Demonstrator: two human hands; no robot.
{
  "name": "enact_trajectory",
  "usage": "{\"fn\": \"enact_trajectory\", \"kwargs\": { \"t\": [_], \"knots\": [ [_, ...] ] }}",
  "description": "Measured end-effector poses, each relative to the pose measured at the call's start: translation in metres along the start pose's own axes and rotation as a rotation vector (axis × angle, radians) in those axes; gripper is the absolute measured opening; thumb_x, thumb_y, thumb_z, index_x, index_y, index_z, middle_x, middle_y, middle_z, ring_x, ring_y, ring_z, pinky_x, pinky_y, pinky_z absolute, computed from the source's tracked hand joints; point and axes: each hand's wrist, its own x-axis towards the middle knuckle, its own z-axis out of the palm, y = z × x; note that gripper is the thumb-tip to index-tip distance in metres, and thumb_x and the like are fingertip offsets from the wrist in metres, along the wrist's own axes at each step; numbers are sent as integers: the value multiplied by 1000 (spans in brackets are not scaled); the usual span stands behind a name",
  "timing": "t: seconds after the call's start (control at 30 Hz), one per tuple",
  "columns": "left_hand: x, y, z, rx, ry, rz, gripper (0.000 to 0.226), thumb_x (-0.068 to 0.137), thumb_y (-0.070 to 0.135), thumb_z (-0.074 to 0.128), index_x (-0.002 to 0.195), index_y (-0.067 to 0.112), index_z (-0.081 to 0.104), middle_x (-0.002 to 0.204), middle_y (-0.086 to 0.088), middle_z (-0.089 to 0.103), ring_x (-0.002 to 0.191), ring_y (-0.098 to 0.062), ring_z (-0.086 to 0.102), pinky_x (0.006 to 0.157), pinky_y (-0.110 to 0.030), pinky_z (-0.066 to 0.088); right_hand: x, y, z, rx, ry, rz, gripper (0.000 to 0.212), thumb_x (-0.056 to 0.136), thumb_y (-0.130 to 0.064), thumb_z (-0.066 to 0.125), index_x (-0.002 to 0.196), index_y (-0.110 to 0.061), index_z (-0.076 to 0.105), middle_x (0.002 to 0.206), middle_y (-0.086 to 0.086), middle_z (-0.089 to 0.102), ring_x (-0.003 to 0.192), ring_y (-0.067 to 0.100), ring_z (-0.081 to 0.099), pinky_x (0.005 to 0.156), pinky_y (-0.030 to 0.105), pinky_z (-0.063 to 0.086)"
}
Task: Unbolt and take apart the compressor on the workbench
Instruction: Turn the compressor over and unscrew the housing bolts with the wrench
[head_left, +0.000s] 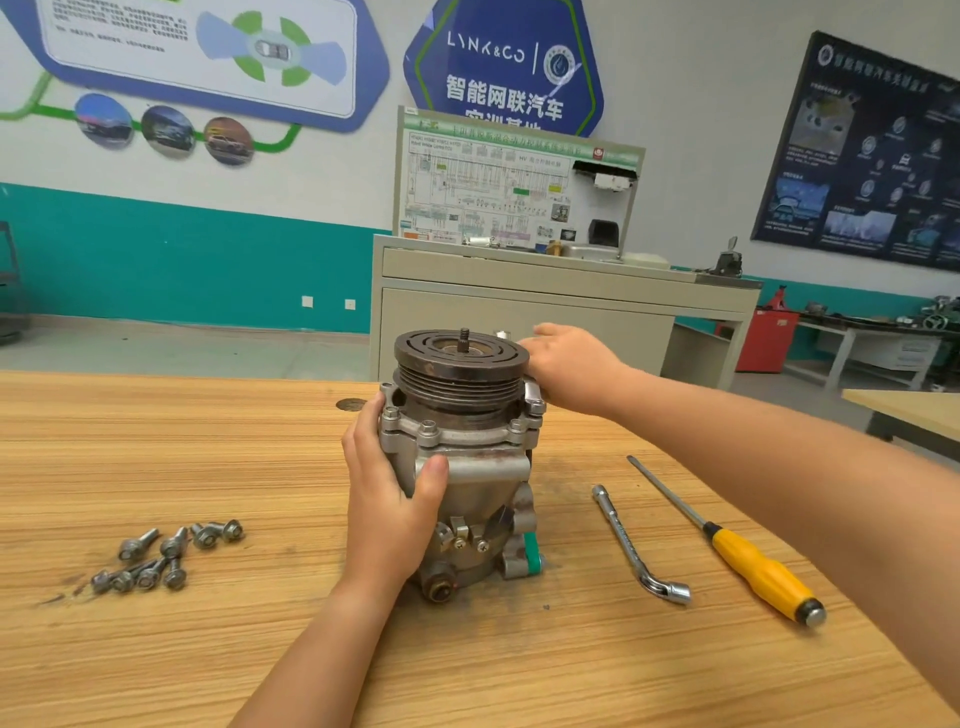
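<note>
The compressor (467, 467) stands upright near the middle of the wooden counter (208, 649), its dark grooved pulley (460, 364) on top and a short threaded shaft (463, 340) poking up from the pulley's centre.

The left hand (387, 499) comes up from the near edge and grips the left side of the metal body. Its thumb (431, 467) is curled across the front face, and its fingers (366, 421) wrap round the left flank up to the bolted flange.

The right arm reaches in from the right, and the right hand (576, 366) lies against the right rim of the pulley with its back to the camera. Its fingers (545, 330) stretch along the far side of the rim; whether they clasp the pulley or only rest on it, I cannot tell.

A loose heap of bolts (166, 558) lies on the counter well to the left of the compressor. To the right lie a bent socket wrench (631, 545) and, beyond it, a screwdriver (753, 569) with a yellow handle, side by side and apart from each other, both under the right forearm. A green plug (531, 553) sits low on the compressor's right side.

Behind the counter stands a grey cabinet (519, 317) carrying a wiring-diagram board (498, 192).
</note>
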Motion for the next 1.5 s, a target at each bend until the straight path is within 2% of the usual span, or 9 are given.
{"fn": "enact_trajectory", "kwargs": {
  "t": [0.1,0.27,0.37,0.43,0.77,1.03,1.17,1.37,1.5],
  "knots": [
    [0,0,-1,14,-1,8,63,68,54,43,126,49,19,126,33,22,113,32,21,86,9,20,-1,2,4,30,11,-3,34,91,-2,40,122,-8,54,117,8,62,103,26,58,98,33,36],
    [1,-2,-4,42,-19,27,62,69,54,43,125,52,19,128,35,21,115,31,20,87,9,19,-38,-4,-2,436,315,421,26,99,-23,39,108,-6,56,78,11,67,70,29,62,62,37,48],
    [0,-1,-3,30,-14,23,62,70,55,44,126,53,18,129,36,21,115,32,19,86,9,19,-67,-12,-14,573,259,455,18,98,-26,34,99,-12,45,56,3,55,49,20,54,45,32,41],
    [-2,-1,-2,13,-12,18,61,70,55,43,126,52,18,129,36,20,115,33,18,87,10,18,-87,-20,-18,443,102,426,18,98,-30,30,108,-19,41,53,-5,47,44,10,46,39,24,32],
    [-3,-1,0,53,9,17,61,71,57,41,128,51,19,146,13,13,118,33,10,84,12,16,-106,-35,-39,213,-181,417,34,100,-36,26,133,-33,26,65,-9,49,59,8,49,50,20,39],
    [-5,2,-1,54,-10,-20,62,70,62,40,126,56,12,144,16,15,117,34,7,86,12,14,-93,-65,-71,-93,-418,406,69,87,4,40,145,-7,4,57,-2,36,45,14,34,36,26,25],
    [-6,4,-2,45,-9,-28,63,70,62,40,127,55,12,147,12,18,122,27,14,87,11,14,-85,-55,-76,-176,-412,335,60,92,-3,39,145,-8,11,59,-1,37,47,14,35,39,25,31],
    [-6,4,-2,31,-14,-48,66,69,63,40,129,53,13,148,11,20,127,10,20,89,4,17,-68,-19,-69,-333,-423,198,36,91,-6,41,126,-14,46,59,-4,37,49,13,37,40,24,22],
    [-5,3,-2,36,-16,-36,69,69,62,40,131,49,15,148,10,21,129,9,19,92,3,17,-39,-9,-29,-158,-316,265,30,92,-3,42,118,-14,52,86,0,59,80,20,59,60,28,44]
  ]
}}
